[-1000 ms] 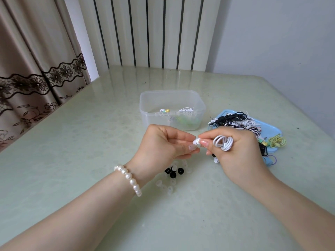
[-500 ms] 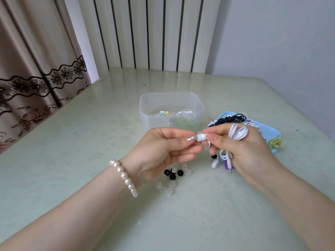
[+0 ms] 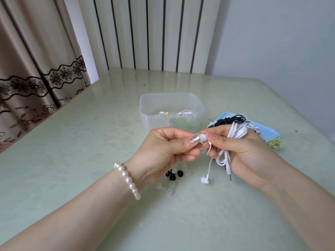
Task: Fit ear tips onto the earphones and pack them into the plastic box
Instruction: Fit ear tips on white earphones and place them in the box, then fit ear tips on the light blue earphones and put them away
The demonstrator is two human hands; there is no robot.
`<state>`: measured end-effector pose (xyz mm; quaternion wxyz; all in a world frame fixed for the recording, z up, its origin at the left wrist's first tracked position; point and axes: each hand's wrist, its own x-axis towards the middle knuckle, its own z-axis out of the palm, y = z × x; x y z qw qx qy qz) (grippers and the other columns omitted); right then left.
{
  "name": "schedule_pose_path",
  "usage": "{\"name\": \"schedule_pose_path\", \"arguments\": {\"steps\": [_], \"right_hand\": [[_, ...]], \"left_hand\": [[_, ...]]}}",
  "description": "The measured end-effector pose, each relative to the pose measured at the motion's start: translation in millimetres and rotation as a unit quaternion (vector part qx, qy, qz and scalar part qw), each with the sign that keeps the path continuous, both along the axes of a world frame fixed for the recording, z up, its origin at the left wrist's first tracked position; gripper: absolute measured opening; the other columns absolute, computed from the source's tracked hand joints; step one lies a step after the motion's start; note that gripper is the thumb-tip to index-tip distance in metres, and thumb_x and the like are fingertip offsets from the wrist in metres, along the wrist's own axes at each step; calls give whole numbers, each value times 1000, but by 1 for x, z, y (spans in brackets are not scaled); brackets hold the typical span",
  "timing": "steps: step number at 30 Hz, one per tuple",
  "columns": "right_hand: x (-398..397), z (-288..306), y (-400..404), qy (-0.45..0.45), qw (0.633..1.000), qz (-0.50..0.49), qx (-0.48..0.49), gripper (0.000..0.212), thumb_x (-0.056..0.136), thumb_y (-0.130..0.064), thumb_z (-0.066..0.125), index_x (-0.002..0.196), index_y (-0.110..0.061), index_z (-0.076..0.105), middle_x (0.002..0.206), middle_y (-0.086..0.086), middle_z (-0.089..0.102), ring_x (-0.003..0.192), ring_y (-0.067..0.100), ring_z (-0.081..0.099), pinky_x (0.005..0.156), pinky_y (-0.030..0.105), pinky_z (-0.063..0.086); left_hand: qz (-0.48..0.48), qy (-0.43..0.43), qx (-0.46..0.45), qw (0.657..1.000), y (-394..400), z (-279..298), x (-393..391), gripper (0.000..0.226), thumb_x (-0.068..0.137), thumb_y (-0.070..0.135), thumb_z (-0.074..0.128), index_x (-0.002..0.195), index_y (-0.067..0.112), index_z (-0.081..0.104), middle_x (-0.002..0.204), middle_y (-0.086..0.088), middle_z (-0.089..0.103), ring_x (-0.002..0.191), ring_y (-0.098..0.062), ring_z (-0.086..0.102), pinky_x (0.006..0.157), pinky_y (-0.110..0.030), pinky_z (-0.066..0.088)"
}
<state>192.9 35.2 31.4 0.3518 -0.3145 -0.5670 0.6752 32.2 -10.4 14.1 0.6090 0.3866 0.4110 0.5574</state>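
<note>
**Fingers of both hands meet on one white earbud**

Fingers (image 3: 183, 141) of the left hand (image 3: 163, 151) pinch the tip end of a white earbud (image 3: 202, 138), thumb on top, while the right hand (image 3: 243, 151) pinches the same earbud from the other side between thumb and forefinger. The right hand's remaining fingers are curled round a looped bundle of white cable (image 3: 235, 134), whose plug end (image 3: 229, 174) hangs below the palm. A second white earbud (image 3: 204, 180) dangles on its thin cord just above the surface (image 3: 72, 160).

Taking the plastic box (image 3: 172, 113) as landmark: both hands are held in front of it, nearer the person, raised off the surface. The box is open and holds a few earphones, white and green among them. Right of the box lies a light blue lid (image 3: 268, 134) carrying a tangle of black and white earphones (image 3: 228, 121), with a yellow-green coil (image 3: 276, 144) at its near right edge. In front of the box, beneath the left hand, loose ear tips (image 3: 172, 176) are scattered, some black, some clear. A pearl bracelet (image 3: 127, 180) circles the left wrist.
</note>
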Motion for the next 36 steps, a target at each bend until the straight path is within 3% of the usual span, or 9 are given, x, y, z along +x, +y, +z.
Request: {"name": "schedule_pose_path", "arguments": {"steps": [8, 11, 14, 19, 21, 25, 28, 31, 36], "right_hand": [[-17, 53, 18, 9, 998, -63, 8, 17, 62, -12, 63, 78, -10, 64, 58, 1, 65, 45, 8, 54, 53, 20, 39], [-37, 86, 47, 57, 994, -89, 8, 5, 77, -8, 61, 77, -13, 61, 59, -2, 66, 48, 7, 57, 53, 18, 40], [-62, 105, 76, 72, 992, -106, 13, 14, 87, -6, 56, 76, -12, 61, 61, -1, 65, 48, 6, 59, 46, 14, 42], [-98, 69, 117, 42, 987, -156, -20, 12, 85, 6, 56, 74, 1, 58, 66, 10, 60, 41, 7, 59, 44, 17, 50], [-104, 45, 128, -7, 986, -158, -44, 5, 82, 9, 58, 85, 6, 59, 73, 12, 60, 45, 12, 61, 48, 19, 53], [-107, 22, 131, -187, 974, -125, -15, 39, 73, 13, 66, 108, 5, 55, 76, 13, 60, 61, 23, 60, 65, 27, 53], [-103, 27, 128, -381, 914, -63, 126, 46, 70, 5, 74, 112, -2, 56, 76, 7, 57, 73, 21, 59, 79, 33, 51], [-91, 47, 126, -473, 844, -32, 251, 47, 69, -13, 80, 111, -10, 60, 92, 3, 57, 90, 18, 55, 87, 30, 45], [-46, 80, 108, -461, 824, -36, 327, 11, 73, -7, 74, 84, -7, 70, 67, 0, 61, 69, 14, 58, 63, 20, 46]], "left_hand": [[75, -6, -7, 997, 12, 8, -22, 23, 71, 26, 62, 70, 4, 64, 60, -8, 66, 50, -13, 63, 54, -21, 54], [127, 63, -9, 990, 18, 1, -31, 20, 83, 16, 61, 71, 2, 64, 62, -10, 66, 50, -14, 62, 56, -23, 55], [145, 156, -16, 977, 21, -7, -35, 19, 86, 11, 61, 71, 0, 63, 63, -10, 65, 49, -13, 62, 59, -25, 55], [110, 206, -28, 972, 22, -9, -39, 16, 85, 7, 62, 70, 2, 63, 60, -2, 66, 50, -9, 61, 57, -22, 52], [103, 211, -28, 972, 22, -10, -38, 15, 84, 6, 63, 70, 3, 63, 61, -3, 66, 51, -10, 61, 58, -22, 52], [90, 222, -18, 971, 21, -10, -39, 12, 82, 5, 65, 71, 3, 64, 62, -4, 67, 53, -11, 63, 59, -23, 53], [82, 226, -19, 971, 21, -10, -38, 11, 82, 5, 65, 72, 3, 65, 63, -3, 67, 54, -12, 63, 59, -23, 53], [75, 234, -17, 969, 21, -12, -37, 9, 82, 6, 65, 75, 2, 66, 63, -3, 67, 53, -11, 62, 59, -22, 53], [69, 270, -13, 960, 20, -13, -35, 9, 82, 8, 67, 74, 3, 66, 64, -1, 67, 52, -7, 61, 62, -27, 52]]}}
